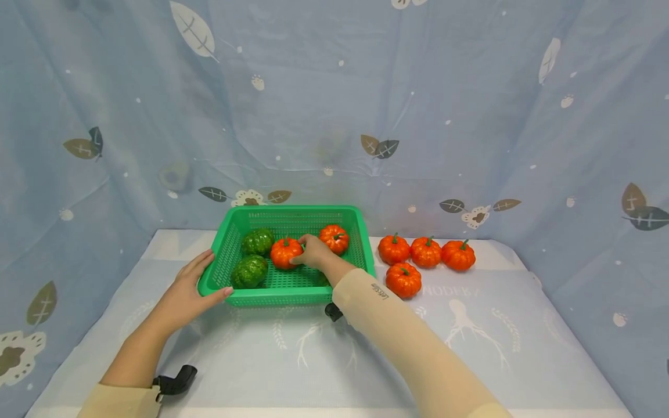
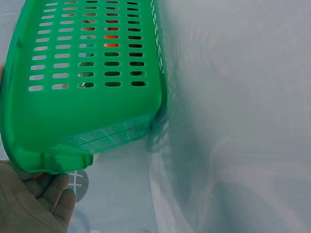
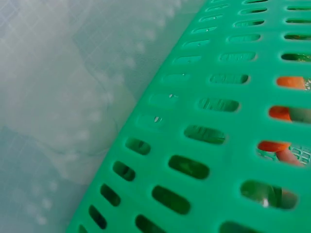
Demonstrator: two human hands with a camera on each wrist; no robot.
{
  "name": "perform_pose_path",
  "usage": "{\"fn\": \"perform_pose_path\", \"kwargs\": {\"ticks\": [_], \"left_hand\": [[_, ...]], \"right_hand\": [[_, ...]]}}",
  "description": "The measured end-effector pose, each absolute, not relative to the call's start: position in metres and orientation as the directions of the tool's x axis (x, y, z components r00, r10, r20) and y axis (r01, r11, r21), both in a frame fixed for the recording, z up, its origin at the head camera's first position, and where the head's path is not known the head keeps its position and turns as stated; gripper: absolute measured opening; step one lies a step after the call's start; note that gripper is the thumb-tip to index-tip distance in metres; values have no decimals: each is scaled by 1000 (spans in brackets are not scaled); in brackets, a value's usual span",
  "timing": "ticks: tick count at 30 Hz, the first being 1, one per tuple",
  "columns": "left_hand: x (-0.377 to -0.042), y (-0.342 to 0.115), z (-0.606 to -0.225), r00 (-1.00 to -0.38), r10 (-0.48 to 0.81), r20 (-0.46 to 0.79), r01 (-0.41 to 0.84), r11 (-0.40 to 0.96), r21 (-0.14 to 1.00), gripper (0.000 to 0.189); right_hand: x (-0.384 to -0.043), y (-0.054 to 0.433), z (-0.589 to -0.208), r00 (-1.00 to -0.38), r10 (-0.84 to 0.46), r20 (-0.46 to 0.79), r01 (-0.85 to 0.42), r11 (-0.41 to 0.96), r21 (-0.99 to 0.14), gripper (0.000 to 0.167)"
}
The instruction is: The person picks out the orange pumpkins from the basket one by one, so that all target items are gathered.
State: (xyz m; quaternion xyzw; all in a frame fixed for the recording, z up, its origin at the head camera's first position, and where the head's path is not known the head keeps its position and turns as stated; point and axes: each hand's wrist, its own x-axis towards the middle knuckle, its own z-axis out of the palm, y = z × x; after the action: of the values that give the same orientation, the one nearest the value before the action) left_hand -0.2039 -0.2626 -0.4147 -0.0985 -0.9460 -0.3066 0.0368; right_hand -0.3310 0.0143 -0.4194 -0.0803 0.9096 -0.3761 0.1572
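Note:
A green plastic basket [image 1: 292, 298] with slotted walls stands on the table. My left hand [image 1: 185, 293] holds its front left corner, thumb on the front rim and fingers along the left rim. Inside the basket, my right hand [image 1: 316, 254] grips a small orange pumpkin [image 1: 284, 253] from its right side, thumb and forefinger against it. Two dark green pumpkins [image 1: 250, 271] lie to the left of it. Another orange pumpkin [image 1: 334, 238] sits behind my right hand. Something green under the right wrist is mostly hidden. Through the slots in the right wrist view, orange [image 3: 279, 112] shows.
Right of the basket, three orange pumpkins [image 1: 425, 252] stand in a row, with one more orange pumpkin [image 1: 403, 280] in front of them. A blue patterned cloth [image 1: 334, 104] hangs behind and at both sides. The table [image 1: 272, 371] has a pale printed cover.

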Motion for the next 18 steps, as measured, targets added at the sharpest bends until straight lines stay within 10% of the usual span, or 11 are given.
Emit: {"fn": "perform_pose_path", "kwargs": {"ticks": [18], "left_hand": [[-204, -262, -416, -978, 163, 127, 207, 792, 574, 100]], "right_hand": [[-333, 13, -419, -922, -319, -220, -55, 670, -740, 75]]}}
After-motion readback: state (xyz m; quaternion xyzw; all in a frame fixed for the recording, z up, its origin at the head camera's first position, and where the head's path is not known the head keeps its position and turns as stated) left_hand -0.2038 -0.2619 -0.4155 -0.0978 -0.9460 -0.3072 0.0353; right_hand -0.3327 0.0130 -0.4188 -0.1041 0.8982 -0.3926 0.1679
